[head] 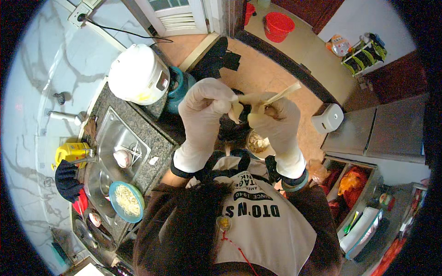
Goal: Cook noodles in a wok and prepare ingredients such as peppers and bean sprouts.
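Observation:
White gloves cover both of my hands, raised close together before my chest. My left hand pinches a thin, pale, soft piece, possibly a dough wrapper, which hangs from the fingertips. In my right hand is a slim pale stick, perhaps wooden, pointing up to the right. Right thumb and forefinger come near the pale piece; whether they touch it I cannot tell. Below the right hand, partly covered by it, is a bowl holding a pale, crumbly mixture.
Left, a granite counter carries a white rice cooker, a steel sink and a teal bowl of pale shreds. A blue-green gas cylinder stands beside it. Right are a white stool and an open drawer with bags.

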Available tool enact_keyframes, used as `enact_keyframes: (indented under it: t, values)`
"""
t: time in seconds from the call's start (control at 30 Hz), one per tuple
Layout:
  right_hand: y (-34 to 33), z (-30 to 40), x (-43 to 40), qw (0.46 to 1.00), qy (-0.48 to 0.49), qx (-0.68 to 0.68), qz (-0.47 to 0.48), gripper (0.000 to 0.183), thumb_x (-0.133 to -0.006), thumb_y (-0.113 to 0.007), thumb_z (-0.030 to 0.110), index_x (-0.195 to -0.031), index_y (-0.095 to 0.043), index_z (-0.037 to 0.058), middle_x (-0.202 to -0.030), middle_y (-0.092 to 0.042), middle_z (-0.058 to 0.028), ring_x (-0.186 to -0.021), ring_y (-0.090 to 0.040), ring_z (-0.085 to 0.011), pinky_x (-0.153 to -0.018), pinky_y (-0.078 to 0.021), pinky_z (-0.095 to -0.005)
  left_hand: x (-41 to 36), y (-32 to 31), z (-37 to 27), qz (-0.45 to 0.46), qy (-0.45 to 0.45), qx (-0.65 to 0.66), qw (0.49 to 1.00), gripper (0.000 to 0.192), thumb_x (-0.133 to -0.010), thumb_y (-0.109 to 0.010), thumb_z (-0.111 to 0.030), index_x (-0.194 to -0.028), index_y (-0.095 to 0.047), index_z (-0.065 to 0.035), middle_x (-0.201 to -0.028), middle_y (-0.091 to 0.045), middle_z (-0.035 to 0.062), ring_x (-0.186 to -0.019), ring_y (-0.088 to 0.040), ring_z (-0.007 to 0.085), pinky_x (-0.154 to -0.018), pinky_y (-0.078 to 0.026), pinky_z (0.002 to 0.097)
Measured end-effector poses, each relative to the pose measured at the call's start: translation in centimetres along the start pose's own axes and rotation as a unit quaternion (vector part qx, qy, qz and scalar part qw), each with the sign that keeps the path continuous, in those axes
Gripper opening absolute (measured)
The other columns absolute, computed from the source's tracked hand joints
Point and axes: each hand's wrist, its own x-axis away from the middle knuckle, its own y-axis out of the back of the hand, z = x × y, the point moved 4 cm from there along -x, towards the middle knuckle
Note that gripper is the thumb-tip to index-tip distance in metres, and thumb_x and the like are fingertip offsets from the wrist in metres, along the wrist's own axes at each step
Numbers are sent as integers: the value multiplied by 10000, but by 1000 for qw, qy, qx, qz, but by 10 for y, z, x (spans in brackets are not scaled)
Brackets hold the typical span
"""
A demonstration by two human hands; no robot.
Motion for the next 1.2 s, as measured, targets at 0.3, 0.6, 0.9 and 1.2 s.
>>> enact_keyframes:
  t: [0.3,0.6,0.9,1.2]
  values:
    - [0,-20,6,997,-47,-38,-48,242,-707,-627,110,-906,-557,-9,-700,-581,-11,-580,-524,-64,-520,-421,-181,1,-10,8,23,-132,-137,982,85,-672,-567,32,-704,-505,-15,-699,-518,72,-631,-485,145,-572,-394,231]
    - [5,-16,3,990,-46,115,-75,230,-690,-636,215,-820,-580,34,-622,-577,-73,-526,-540,-130,-485,-405,-249,-1,-6,2,-2,-182,-276,944,114,-650,-563,67,-694,-499,-16,-677,-515,64,-624,-488,160,-603,-412,240]
    - [5,-8,5,993,-84,39,-78,163,-727,-593,164,-801,-564,21,-655,-577,-41,-563,-542,-90,-499,-426,-210,2,1,0,-33,-50,-225,972,89,-683,-568,51,-738,-534,-10,-724,-513,44,-650,-485,103,-602,-398,202]
    - [-3,-32,3,984,-96,-80,-130,165,-747,-574,104,-887,-555,18,-744,-569,-21,-657,-523,-66,-583,-425,-191,6,-4,15,-126,18,-137,982,40,-772,-518,-2,-806,-509,-22,-769,-519,17,-667,-467,70,-624,-380,185]
